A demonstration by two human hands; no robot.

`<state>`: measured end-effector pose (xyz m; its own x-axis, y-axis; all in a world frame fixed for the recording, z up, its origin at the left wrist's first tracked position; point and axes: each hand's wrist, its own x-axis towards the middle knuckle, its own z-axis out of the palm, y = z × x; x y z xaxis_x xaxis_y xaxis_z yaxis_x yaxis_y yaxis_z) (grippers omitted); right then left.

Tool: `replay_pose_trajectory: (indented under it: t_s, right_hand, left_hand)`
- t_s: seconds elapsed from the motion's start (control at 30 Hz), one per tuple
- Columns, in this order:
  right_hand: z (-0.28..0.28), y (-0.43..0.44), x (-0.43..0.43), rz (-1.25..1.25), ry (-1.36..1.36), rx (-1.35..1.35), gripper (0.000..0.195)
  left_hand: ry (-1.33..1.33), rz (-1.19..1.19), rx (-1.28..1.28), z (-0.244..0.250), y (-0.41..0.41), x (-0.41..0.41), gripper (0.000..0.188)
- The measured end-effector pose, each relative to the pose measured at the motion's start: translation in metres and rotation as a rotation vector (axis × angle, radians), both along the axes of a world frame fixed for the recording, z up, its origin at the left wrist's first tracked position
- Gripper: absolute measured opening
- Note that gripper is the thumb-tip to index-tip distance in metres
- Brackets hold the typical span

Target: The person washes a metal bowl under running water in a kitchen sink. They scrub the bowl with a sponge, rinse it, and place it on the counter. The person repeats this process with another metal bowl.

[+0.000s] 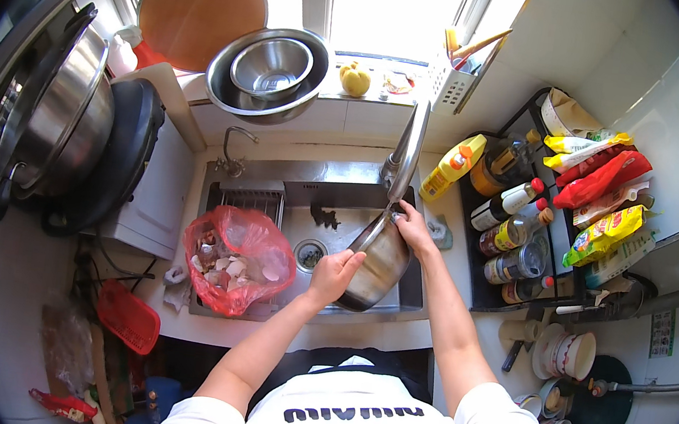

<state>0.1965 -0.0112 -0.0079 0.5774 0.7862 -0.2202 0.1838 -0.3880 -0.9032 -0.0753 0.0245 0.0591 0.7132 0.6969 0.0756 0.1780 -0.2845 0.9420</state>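
Observation:
Both hands hold a metal pan [379, 265], tilted on its side over the right part of the stainless steel sink [324, 178]. My left hand [334, 276] grips the pan's near left rim, thumb up. At its far right edge, just below the faucet spout [410, 150], my right hand [413, 227] has hold of the pan. The pan's inside faces away and is mostly hidden. Left of it, a red plastic bag [239, 263] with eggshells and other scraps rests on the sink's left side, over a wire rack [261, 192]. Dark wet scraps [325, 216] lie beyond the drain [310, 254].
A yellow detergent bottle [452, 166] and a sponge [440, 232] stand right of the sink. Farther right is a black rack [495, 303] of sauce bottles. Nested steel bowls [267, 74] sit near the window. Several pots [62, 117] crowd the left side. A small tap [233, 163] rises behind the sink.

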Motion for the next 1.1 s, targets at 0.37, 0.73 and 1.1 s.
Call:
replay_pose_trajectory:
  t_s: [0.37, 0.73, 1.1]
  right_hand:
    - [0.054, -0.037, -0.140, 0.164, -0.414, 0.310, 0.061]
    - [0.011, 0.010, 0.004, -0.012, 0.018, -0.186, 0.062]
    - [0.060, -0.018, -0.122, 0.064, -0.406, 0.234, 0.054]
  left_hand:
    - [-0.051, 0.242, -0.173, -0.060, 0.004, 0.004, 0.056]
    - [-0.062, -0.023, -0.058, -0.019, -0.010, -0.005, 0.051]
    - [-0.047, 0.151, -0.115, -0.057, 0.007, -0.003, 0.053]
